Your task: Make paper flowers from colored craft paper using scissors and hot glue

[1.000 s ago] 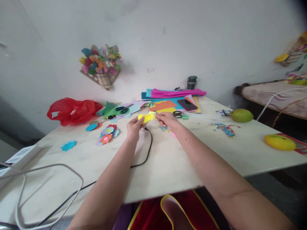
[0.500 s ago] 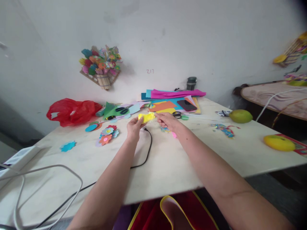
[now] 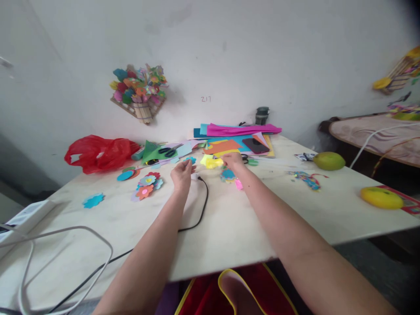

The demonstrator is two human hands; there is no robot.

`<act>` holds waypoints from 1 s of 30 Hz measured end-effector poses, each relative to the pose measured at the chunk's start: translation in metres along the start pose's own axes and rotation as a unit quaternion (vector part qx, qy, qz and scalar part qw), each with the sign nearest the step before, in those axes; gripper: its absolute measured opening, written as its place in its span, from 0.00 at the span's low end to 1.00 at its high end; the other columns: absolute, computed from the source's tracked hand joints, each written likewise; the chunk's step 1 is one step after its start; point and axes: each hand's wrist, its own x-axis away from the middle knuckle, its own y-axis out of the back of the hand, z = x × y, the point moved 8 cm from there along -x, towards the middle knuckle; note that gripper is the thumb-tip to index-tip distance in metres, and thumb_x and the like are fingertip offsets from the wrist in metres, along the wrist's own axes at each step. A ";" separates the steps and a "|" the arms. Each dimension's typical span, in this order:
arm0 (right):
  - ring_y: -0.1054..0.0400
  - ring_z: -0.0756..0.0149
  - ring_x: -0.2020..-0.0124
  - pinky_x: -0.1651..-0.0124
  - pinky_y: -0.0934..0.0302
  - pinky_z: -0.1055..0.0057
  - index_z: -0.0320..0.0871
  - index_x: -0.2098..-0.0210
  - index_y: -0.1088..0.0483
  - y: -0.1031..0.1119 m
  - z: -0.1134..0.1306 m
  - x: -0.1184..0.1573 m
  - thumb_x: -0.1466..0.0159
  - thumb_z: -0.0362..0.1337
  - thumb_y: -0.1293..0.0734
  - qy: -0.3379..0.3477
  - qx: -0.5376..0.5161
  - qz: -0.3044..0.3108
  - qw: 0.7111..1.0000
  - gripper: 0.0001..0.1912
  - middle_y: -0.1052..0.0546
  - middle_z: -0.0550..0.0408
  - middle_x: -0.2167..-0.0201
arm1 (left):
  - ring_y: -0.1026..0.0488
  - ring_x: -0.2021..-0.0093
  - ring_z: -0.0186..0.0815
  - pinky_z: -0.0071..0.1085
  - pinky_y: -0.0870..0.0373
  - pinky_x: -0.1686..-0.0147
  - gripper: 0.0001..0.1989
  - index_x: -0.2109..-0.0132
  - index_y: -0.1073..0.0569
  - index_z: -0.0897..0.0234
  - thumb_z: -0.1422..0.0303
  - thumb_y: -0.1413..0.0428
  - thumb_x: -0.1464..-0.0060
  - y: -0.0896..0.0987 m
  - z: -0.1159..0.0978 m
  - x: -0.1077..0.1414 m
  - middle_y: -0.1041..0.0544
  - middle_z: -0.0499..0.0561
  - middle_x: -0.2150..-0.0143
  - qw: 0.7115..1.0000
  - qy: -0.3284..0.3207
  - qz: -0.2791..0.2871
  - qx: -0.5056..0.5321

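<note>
Pinching a crumpled, uneven-edged, bright yellow piece (image 3: 211,162) by its right end in the right hand (image 3: 234,161), over the bench (image 3: 234,229); curling the left hand (image 3: 182,176) loosely, cannot tell whether gripping anything.
</note>
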 end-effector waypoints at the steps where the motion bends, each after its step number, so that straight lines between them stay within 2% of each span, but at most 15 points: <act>1: 0.52 0.78 0.90 0.85 0.57 0.77 0.41 0.86 0.38 0.004 -0.003 -0.003 0.52 0.33 0.32 -0.002 0.044 -0.019 0.999 0.11 0.41 0.64 0.92 | 0.24 0.71 0.36 0.30 0.27 0.69 0.16 0.66 0.25 0.69 0.61 0.38 0.60 0.001 0.000 0.001 0.24 0.52 0.70 1.000 0.005 -0.002 0.005; 2: 0.52 0.78 0.90 0.85 0.57 0.77 0.41 0.87 0.39 0.008 -0.003 -0.006 0.51 0.34 0.32 0.011 0.082 -0.031 0.996 0.13 0.42 0.64 0.93 | 0.24 0.72 0.35 0.30 0.28 0.70 0.15 0.66 0.26 0.69 0.62 0.38 0.59 0.000 0.000 0.002 0.24 0.52 0.70 1.000 0.012 0.002 0.012; 4: 0.52 0.78 0.89 0.85 0.58 0.77 0.41 0.87 0.38 0.009 0.002 -0.007 0.49 0.37 0.33 0.049 0.092 -0.034 0.994 0.15 0.43 0.64 0.92 | 0.24 0.74 0.35 0.30 0.28 0.72 0.17 0.62 0.26 0.70 0.63 0.38 0.59 -0.004 -0.001 0.005 0.24 0.52 0.71 0.999 0.026 0.023 0.023; 7: 0.50 0.78 0.88 0.86 0.55 0.78 0.39 0.80 0.32 0.004 0.005 0.000 0.45 0.37 0.36 0.038 0.006 0.000 0.999 0.10 0.37 0.63 0.88 | 0.25 0.75 0.36 0.31 0.28 0.73 0.26 0.52 0.30 0.69 0.64 0.38 0.59 -0.013 -0.005 0.012 0.25 0.50 0.74 0.996 0.038 0.073 0.029; 10: 0.43 0.78 0.86 0.85 0.51 0.79 0.38 0.77 0.31 -0.006 0.011 0.011 0.48 0.29 0.35 0.023 -0.040 0.041 0.998 0.02 0.31 0.60 0.84 | 0.25 0.73 0.35 0.31 0.28 0.70 0.32 0.48 0.34 0.68 0.63 0.36 0.62 -0.017 -0.007 0.014 0.24 0.49 0.74 0.994 0.037 0.097 0.038; 14: 0.42 0.78 0.87 0.83 0.47 0.81 0.38 0.73 0.31 -0.014 0.018 0.023 0.50 0.25 0.34 0.033 -0.033 0.077 0.996 0.05 0.31 0.62 0.86 | 0.25 0.70 0.33 0.30 0.28 0.66 0.23 0.61 0.29 0.69 0.61 0.35 0.64 -0.020 -0.005 0.014 0.24 0.50 0.72 0.990 0.044 0.128 0.051; 17: 0.44 0.78 0.89 0.85 0.48 0.80 0.39 0.78 0.33 -0.016 0.020 0.030 0.48 0.30 0.32 0.040 -0.020 0.090 0.995 0.04 0.33 0.63 0.88 | 0.25 0.70 0.35 0.30 0.28 0.67 0.19 0.67 0.29 0.69 0.60 0.36 0.63 -0.025 -0.002 0.016 0.24 0.51 0.72 0.983 0.065 0.164 0.060; 20: 0.46 0.78 0.90 0.88 0.52 0.80 0.40 0.84 0.37 -0.015 0.022 0.033 0.46 0.37 0.32 0.046 -0.001 0.092 0.995 0.14 0.37 0.63 0.90 | 0.24 0.70 0.37 0.31 0.28 0.68 0.19 0.68 0.31 0.69 0.60 0.36 0.63 -0.027 0.000 0.017 0.24 0.52 0.73 0.978 0.084 0.181 0.067; 22: 0.46 0.78 0.90 0.88 0.52 0.80 0.40 0.83 0.37 -0.012 0.022 0.033 0.47 0.35 0.32 0.044 0.010 0.080 0.996 0.13 0.36 0.63 0.90 | 0.24 0.71 0.37 0.31 0.27 0.68 0.18 0.68 0.31 0.69 0.60 0.36 0.62 -0.027 0.002 0.017 0.24 0.52 0.73 0.977 0.091 0.181 0.072; 26: 0.40 0.76 0.86 0.85 0.47 0.80 0.39 0.76 0.32 -0.009 0.020 0.028 0.48 0.27 0.34 0.042 0.028 0.056 0.997 0.03 0.32 0.62 0.85 | 0.23 0.71 0.38 0.32 0.27 0.68 0.17 0.69 0.32 0.68 0.61 0.37 0.60 -0.026 0.005 0.016 0.24 0.52 0.72 0.974 0.107 0.179 0.084; 30: 0.44 0.76 0.89 0.86 0.49 0.78 0.39 0.78 0.34 -0.015 0.018 0.027 0.41 0.35 0.39 0.075 0.074 0.090 0.990 0.11 0.34 0.61 0.87 | 0.23 0.70 0.39 0.33 0.27 0.66 0.16 0.68 0.32 0.69 0.62 0.38 0.58 -0.027 0.005 0.016 0.23 0.53 0.72 0.973 0.108 0.183 0.089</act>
